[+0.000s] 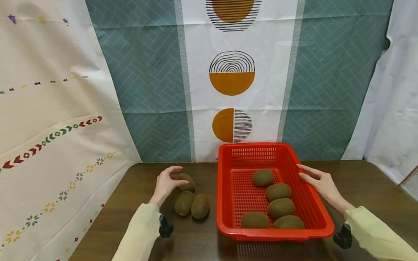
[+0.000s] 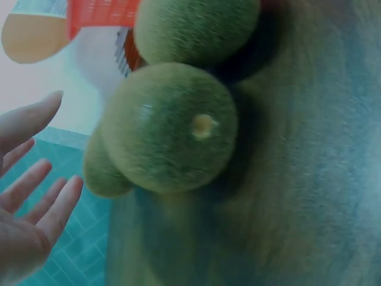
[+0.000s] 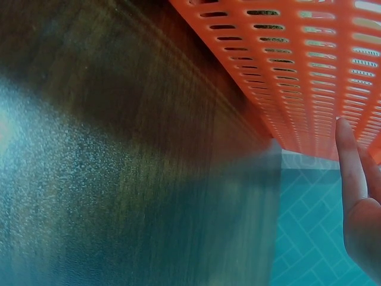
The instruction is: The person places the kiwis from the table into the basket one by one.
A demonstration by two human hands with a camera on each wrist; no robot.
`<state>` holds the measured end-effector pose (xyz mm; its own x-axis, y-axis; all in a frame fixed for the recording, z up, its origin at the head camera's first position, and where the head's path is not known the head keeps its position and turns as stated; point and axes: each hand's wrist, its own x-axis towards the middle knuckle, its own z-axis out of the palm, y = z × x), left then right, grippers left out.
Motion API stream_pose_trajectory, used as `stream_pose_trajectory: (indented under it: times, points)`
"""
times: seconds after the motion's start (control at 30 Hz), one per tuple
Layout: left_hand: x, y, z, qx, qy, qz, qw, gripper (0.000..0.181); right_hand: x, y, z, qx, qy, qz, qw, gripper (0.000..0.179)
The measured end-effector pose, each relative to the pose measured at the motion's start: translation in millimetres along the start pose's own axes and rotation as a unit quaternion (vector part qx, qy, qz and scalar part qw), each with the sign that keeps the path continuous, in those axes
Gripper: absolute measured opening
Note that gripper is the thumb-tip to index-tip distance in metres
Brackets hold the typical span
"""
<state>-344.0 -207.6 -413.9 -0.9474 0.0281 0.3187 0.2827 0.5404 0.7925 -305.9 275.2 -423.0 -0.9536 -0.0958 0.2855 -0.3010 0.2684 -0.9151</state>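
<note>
My left hand [image 1: 167,186] is at the farthest of three brown kiwis on the table, its thumb and fingers spread around that kiwi [image 1: 186,183]. In the left wrist view the fingers [image 2: 52,208] are straight and apart from the fruit. Two more kiwis, one on the left [image 1: 184,203] and one on the right [image 1: 200,206], lie side by side nearer the front. My right hand [image 1: 323,184] touches the right rim of a red plastic basket [image 1: 223,195] with extended fingers. Several kiwis lie inside, including one near the back [image 1: 263,178].
Everything stands on a dark wooden table [image 1: 201,255]. Behind it hangs a teal and white patterned curtain [image 1: 153,89], close to the basket's back edge. A cream printed cloth [image 1: 47,161] borders the left side, and a whitish cloth [image 1: 405,109] the right.
</note>
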Motion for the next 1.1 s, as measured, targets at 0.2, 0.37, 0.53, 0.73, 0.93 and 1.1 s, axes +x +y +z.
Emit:
stream_pose_trajectory:
  times: [0.2,0.37,0.53,0.73,0.93,1.1]
  points:
    - [1.0,-11.3,11.2,0.023,0.041,-0.023,0.9986,0.062,2.1,-1.1,0.0,-0.010,0.008,-0.007,0.9999,0.046]
    - [2.5,-20.2,18.1,0.038,0.053,-0.030,0.9974,0.066,4.5,1.3,1.4,-0.011,0.008,-0.011,0.9998,0.043]
    - [1.9,-24.7,23.0,0.039,0.047,-0.039,0.9974,0.067,4.4,0.5,1.9,0.003,0.002,-0.006,1.0000,0.047]
    - [3.4,-28.3,28.2,0.046,0.021,-0.052,0.9974,0.072,3.3,0.4,1.1,0.011,-0.002,-0.004,0.9999,0.048]
    - [5.4,-29.5,30.9,0.055,0.011,-0.045,0.9974,0.071,3.0,1.1,1.1,0.006,0.002,-0.002,1.0000,0.048]
    - [6.2,-31.8,31.6,0.062,0.013,-0.044,0.9970,0.070,1.5,1.2,1.1,0.012,0.005,0.004,0.9999,0.049]
